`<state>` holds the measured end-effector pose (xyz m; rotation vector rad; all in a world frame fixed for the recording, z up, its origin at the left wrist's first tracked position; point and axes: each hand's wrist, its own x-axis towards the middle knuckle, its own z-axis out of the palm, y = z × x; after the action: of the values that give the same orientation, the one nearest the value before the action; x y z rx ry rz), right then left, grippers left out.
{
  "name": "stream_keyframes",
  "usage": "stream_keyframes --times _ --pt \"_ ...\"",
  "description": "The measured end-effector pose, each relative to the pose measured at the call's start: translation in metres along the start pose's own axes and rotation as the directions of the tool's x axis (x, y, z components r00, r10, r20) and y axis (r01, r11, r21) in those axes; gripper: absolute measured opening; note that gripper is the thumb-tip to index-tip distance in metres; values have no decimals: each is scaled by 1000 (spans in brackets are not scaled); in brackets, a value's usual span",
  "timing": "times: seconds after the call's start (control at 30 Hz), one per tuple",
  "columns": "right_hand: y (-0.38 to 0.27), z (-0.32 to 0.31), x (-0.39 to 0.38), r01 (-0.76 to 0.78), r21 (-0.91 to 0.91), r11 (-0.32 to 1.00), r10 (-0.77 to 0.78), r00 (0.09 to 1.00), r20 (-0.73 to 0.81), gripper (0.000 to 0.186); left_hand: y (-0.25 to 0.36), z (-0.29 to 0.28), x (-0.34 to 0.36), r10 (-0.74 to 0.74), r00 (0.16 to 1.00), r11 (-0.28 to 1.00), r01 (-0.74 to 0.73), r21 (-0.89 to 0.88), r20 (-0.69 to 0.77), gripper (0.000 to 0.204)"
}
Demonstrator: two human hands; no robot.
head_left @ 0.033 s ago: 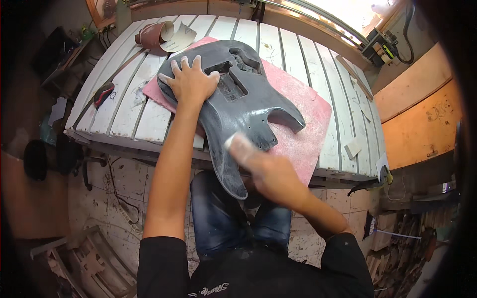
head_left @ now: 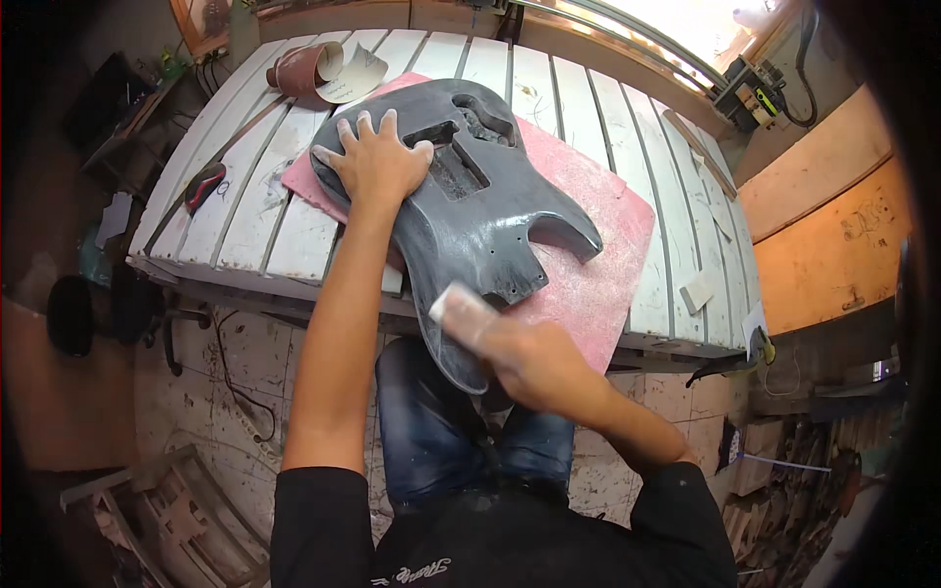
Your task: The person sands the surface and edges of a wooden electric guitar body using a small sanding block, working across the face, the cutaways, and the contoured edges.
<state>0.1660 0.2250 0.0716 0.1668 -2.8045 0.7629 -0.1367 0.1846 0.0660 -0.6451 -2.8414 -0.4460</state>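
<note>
A dark grey electric guitar body (head_left: 470, 211) with routed cavities lies on a pink sheet (head_left: 588, 284) over the table's near edge. My left hand (head_left: 377, 162) rests flat on the guitar body's far left part, fingers spread. My right hand (head_left: 500, 343), smeared by motion, is closed on a small whitish sanding block (head_left: 448, 300), only its end showing. This block is at the near left horn of the guitar body, beside the neck pocket area. Its underside is hidden.
The white slatted table (head_left: 245, 216) carries a roll of reddish-brown sandpaper (head_left: 306, 73) at the far left. A red and black handled tool (head_left: 205, 186) lies on the left. On the right are a small white block (head_left: 697, 292) and a wooden strip (head_left: 701, 152).
My right hand and the sanding block have moved a little toward me and to the left along the near horn. My left hand and the guitar body have stayed put.
</note>
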Motion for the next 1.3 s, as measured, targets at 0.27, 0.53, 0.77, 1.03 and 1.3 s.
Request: stream_keyframes --times 0.27,0.53,0.77,1.03,1.3 --pt "13 12 -9 -79 -25 997 76 991 -111 77 -1 -2 0 -18 999 999 18 30 31 81" --pt "7 32 -9 -189 -36 981 179 966 -189 78 -5 2 1 -8 1000 1000 8 -13 -13 80" --pt "9 35 -14 -21 315 949 90 974 -207 71 -2 0 1 -18 1000 1000 18 10 17 80" --pt "20 44 -31 178 667 724 -75 981 -181 81 -3 1 2 -25 1000 999 25 23 2 80" --pt "14 61 -28 188 566 803 6 946 -324 71 -3 3 4 -18 1000 999 18 26 -2 81"
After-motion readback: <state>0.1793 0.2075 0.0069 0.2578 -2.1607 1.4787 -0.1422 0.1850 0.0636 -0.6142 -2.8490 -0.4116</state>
